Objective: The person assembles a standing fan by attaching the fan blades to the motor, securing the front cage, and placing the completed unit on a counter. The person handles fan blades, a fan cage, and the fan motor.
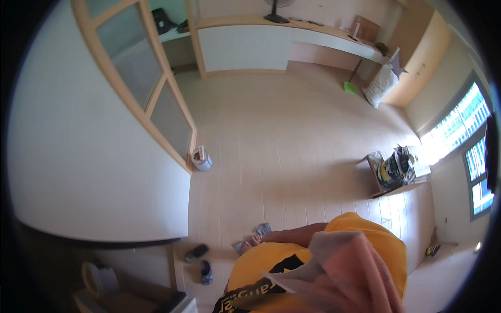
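Neither of my hands shows in the head view. My yellow shirt (271,261) with a dark print fills the lower middle. A pink and grey cloth (344,266) lies draped over it at the lower right; what holds it is hidden. A bare limb (295,233) runs along the shirt's upper edge toward the left, and I cannot tell whether it is an arm or a leg. It ends by a foot in grey slippers (254,239) on the tiled floor (282,135).
A small white bucket (201,159) stands by the wooden-framed glass door (141,78). Two dark shoes (197,254) lie at the lower left. An open cardboard box with a bag (394,172) sits near the bright window (467,125). A green broom (350,87) and a white sack (380,86) lean at the back right.
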Available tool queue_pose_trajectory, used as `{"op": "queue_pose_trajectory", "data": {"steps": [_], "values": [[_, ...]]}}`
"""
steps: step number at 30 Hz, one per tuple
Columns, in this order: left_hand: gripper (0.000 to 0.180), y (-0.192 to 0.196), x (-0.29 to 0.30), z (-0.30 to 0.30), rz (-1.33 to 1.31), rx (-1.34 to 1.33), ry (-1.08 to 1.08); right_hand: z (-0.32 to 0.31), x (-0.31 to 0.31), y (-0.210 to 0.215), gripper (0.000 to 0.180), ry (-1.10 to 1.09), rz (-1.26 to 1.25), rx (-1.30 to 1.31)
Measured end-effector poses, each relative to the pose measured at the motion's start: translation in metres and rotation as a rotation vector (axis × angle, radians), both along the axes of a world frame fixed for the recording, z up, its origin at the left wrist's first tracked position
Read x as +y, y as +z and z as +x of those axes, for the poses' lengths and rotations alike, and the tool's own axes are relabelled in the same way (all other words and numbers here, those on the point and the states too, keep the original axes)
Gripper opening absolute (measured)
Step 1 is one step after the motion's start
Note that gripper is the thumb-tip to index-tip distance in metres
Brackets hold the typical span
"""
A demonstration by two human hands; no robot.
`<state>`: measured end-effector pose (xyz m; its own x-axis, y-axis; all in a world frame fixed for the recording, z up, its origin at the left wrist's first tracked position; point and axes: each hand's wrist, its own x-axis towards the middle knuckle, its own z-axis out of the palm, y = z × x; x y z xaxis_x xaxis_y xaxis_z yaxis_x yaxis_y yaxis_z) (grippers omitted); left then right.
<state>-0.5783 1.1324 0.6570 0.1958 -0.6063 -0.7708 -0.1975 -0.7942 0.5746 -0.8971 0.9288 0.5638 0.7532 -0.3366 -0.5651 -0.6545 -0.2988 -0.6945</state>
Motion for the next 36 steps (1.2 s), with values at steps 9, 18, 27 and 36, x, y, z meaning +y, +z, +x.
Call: {"op": "queue_pose_trajectory", "data": {"steps": [9,18,27,36], "values": [[0.044,0.0,-0.266,-0.013,0.006,0.098,-0.348,-0.061,-0.128,-0.016,0.049,-0.069,0.016,0.123],[0.044,0.005,-0.493,-0.002,0.105,0.072,-0.259,-0.153,-0.374,0.054,0.044,-0.208,0.166,-0.076],[0.045,-0.021,-0.751,-0.022,0.099,0.013,-0.385,-0.37,-0.49,0.049,0.05,-1.192,-0.151,0.449],[0.047,-0.017,-1.174,-0.2,0.017,0.083,-1.306,-0.305,-0.557,-0.009,0.046,-1.783,0.171,0.38]]}}
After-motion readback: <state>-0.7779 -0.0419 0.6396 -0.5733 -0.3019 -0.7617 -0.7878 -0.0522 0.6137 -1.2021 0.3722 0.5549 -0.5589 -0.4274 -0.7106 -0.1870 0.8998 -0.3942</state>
